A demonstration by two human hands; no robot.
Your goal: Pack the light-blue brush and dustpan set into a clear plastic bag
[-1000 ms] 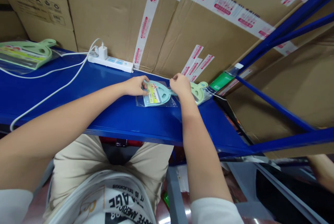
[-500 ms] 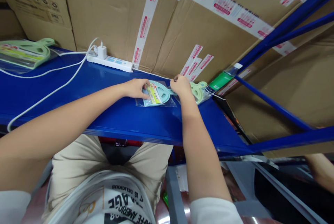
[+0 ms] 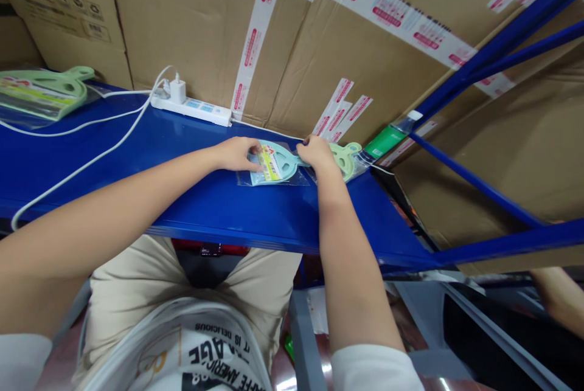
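Taped cardboard boxes (image 3: 319,32) stand behind the fingers, and under them runs the blue shelf (image 3: 205,196), with a white power strip (image 3: 194,108) well off to the left of them. Flat on that shelf between the two hands lies a pale blue-green plastic paddle in a clear bag (image 3: 276,166). The left hand (image 3: 237,154) presses curled fingers (image 3: 253,163) onto its labelled end, while the right hand (image 3: 317,154) pinches shut on the handle, whose tip pokes out just past it.

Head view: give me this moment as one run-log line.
left hand: on bagged paddle, label end | right hand: on its handle end | paddle: flat on blue shelf | behind: power strip
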